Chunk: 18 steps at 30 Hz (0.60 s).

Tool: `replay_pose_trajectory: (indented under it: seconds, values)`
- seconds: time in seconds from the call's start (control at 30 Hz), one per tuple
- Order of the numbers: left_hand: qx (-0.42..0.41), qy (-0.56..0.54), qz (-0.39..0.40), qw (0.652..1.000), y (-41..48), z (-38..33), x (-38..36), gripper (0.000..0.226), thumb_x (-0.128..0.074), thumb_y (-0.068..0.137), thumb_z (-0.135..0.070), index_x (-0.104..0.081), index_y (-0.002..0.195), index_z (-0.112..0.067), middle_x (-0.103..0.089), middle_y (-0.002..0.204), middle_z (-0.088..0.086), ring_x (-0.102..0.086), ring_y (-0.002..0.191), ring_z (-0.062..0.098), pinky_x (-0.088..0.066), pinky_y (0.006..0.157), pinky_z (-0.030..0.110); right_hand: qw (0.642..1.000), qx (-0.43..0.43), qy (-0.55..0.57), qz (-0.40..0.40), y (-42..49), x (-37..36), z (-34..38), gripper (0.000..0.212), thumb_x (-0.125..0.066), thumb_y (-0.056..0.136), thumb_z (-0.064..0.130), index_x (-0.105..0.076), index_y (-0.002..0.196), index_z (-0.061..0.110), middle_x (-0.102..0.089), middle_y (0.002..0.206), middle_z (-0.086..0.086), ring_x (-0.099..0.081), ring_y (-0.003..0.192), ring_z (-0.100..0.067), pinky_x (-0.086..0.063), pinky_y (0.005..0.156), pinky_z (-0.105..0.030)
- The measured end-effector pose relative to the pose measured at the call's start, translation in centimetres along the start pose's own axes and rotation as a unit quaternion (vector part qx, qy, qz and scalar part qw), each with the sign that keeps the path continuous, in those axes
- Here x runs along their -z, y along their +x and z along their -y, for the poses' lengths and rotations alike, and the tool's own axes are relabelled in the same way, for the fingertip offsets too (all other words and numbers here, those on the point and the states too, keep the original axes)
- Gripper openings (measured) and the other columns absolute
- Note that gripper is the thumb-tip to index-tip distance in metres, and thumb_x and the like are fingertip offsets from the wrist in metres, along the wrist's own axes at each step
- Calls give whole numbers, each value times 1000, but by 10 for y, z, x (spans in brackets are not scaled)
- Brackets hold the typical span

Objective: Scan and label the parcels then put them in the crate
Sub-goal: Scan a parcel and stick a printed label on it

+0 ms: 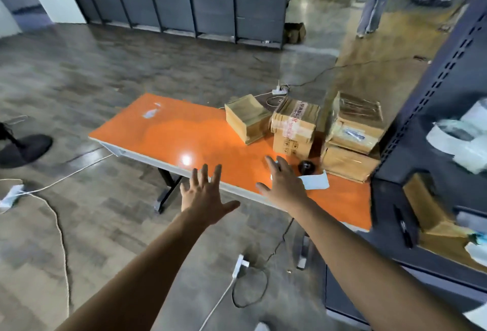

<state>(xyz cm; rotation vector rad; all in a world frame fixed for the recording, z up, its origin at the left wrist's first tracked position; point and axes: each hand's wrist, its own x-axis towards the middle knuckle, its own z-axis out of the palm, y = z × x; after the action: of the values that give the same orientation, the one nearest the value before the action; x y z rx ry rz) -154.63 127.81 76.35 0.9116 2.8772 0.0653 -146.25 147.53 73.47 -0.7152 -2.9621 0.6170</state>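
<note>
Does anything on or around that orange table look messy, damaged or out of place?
Mostly the cables: they trail loose across the floor, with a power strip lying by the orange table. The tabletop has scuffed patches near its far corner. The parcels are stacked unevenly.

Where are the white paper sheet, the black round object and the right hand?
white paper sheet [316, 181], head view, middle of the sheet.
black round object [307, 167], head view, its dark top.
right hand [286, 184], head view, back of the hand.

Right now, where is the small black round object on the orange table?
In the head view it sits right of centre on the orange table, just beyond the right hand: the black round object lies before the cardboard parcels, beside a white paper slip.
</note>
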Motion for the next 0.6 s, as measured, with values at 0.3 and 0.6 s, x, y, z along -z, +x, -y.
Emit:
replay_pose_trajectory:
  seconds: [0.3, 0.6]
  values:
    - [-37, -5, 29, 999, 148, 21, 1, 109, -50, 77, -79, 7, 154, -27, 3, 163, 7, 0, 149, 32, -22, 114, 57, 999, -42, 21, 2, 127, -8, 8, 74, -50, 95, 52, -13, 154, 28, -13, 161, -5, -31, 141, -34, -45, 101, -46]
    - [-126, -38, 53, 990, 349, 59, 3, 110, -56, 76, -76, 2, 155, -25, -1, 162, 8, -4, 149, 32, -23, 114, 55, 978, -189, 89, -29, 275, -38, 29, 70, -47, 98, 49, -15, 156, 26, -17, 160, -9, -30, 143, -31, -37, 107, -44]
